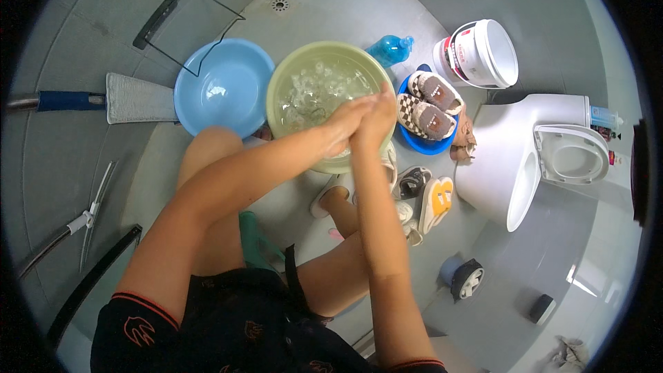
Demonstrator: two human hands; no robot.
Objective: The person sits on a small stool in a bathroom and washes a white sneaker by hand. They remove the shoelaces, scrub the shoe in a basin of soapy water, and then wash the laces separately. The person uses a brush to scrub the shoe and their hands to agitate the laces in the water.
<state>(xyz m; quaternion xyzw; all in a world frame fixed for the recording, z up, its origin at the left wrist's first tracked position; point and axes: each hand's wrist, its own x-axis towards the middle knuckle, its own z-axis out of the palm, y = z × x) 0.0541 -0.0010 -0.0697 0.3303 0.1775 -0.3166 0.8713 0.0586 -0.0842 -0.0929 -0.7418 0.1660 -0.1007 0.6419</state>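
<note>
Hands (373, 119) meet, grip unclear, over a green basin (273, 100) of water (351, 74) with whitish clumps (318, 85); a blue tub (423, 147) holds checkered slippers (435, 123).

Two hands (371, 119); three basins (238, 90) — and just one bucket (473, 55); one toilet (494, 139).

Grey floor (314, 7) carries: green basin (273, 105), below the fingers (363, 106); light-blue basin (238, 93), left of them; blue bottle (389, 51), just beyond; darker blue basin (423, 146), to their right; white bucket (476, 55), farther right and beyond; yellow-and-white slippers (437, 202), right, nearer the body.
</note>
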